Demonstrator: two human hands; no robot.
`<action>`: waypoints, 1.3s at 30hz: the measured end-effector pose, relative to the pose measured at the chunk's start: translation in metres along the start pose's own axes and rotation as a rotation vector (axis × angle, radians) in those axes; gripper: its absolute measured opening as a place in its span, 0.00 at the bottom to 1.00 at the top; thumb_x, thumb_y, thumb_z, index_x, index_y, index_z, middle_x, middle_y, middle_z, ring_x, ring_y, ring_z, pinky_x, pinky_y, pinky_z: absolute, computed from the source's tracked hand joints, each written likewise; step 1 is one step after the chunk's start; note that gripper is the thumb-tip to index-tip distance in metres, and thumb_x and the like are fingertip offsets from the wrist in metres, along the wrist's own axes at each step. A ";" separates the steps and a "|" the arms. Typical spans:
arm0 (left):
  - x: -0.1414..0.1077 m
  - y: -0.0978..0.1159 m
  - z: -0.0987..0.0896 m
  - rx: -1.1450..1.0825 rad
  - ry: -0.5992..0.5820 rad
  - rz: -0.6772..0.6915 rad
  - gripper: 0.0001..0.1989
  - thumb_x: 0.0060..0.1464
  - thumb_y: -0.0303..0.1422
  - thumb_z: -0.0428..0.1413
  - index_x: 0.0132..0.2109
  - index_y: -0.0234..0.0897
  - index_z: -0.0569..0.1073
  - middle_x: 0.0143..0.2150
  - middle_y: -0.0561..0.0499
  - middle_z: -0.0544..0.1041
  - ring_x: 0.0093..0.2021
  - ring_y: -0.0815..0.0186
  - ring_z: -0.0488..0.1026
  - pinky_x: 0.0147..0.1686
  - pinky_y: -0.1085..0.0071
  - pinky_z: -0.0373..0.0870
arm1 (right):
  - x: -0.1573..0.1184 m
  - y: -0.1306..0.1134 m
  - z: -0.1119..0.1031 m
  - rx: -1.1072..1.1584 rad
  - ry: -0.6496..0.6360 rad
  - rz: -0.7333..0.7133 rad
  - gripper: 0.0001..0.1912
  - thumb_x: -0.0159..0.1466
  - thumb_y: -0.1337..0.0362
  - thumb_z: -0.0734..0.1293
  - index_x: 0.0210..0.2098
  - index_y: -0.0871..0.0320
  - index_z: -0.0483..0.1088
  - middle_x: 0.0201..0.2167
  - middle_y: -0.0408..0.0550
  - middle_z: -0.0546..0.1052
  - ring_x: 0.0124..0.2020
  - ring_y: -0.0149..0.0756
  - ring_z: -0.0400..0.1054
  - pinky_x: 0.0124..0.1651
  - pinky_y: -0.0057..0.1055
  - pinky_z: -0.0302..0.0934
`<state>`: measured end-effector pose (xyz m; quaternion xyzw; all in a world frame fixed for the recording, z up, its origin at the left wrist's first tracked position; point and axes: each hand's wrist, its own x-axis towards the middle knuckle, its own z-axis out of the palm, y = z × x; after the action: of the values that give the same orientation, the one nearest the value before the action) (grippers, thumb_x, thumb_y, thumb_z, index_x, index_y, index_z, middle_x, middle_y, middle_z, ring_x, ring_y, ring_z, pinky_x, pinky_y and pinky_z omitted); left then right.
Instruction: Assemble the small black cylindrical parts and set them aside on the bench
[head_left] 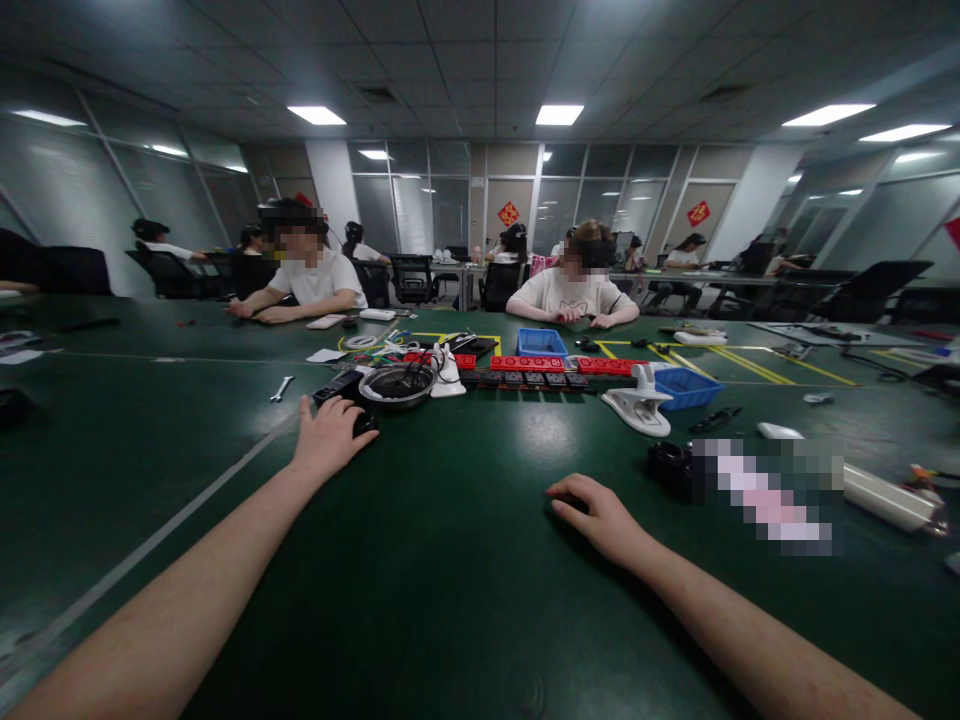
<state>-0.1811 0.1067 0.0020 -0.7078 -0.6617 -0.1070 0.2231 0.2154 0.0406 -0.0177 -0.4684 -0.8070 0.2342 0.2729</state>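
Black and half-hidden, an object (365, 425) touches the left hand (328, 438), grip unclear; the right hand (598, 514) rests loosely open.

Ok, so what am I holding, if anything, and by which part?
Your left hand is at a black object; whether it's gripped, or where, can't be told. Your right hand shows nothing held.

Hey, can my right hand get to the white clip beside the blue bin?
Probably yes: your right hand is near the white clip, with only green tabletop showing between them. The black object sits to the right of that path.
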 end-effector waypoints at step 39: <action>-0.083 0.171 -0.083 -0.721 -0.458 0.736 0.16 0.59 0.32 0.37 0.30 0.36 0.66 0.25 0.54 0.69 0.26 0.70 0.66 0.29 0.75 0.62 | 0.001 -0.007 -0.073 -0.063 0.493 0.129 0.20 0.62 0.55 0.48 0.32 0.59 0.65 0.16 0.41 0.61 0.20 0.30 0.57 0.24 0.26 0.51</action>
<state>-0.0096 -0.0095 0.0084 -0.9285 -0.3241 -0.0850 -0.1598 0.2591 0.0472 0.0406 -0.5702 -0.6914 0.1044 0.4312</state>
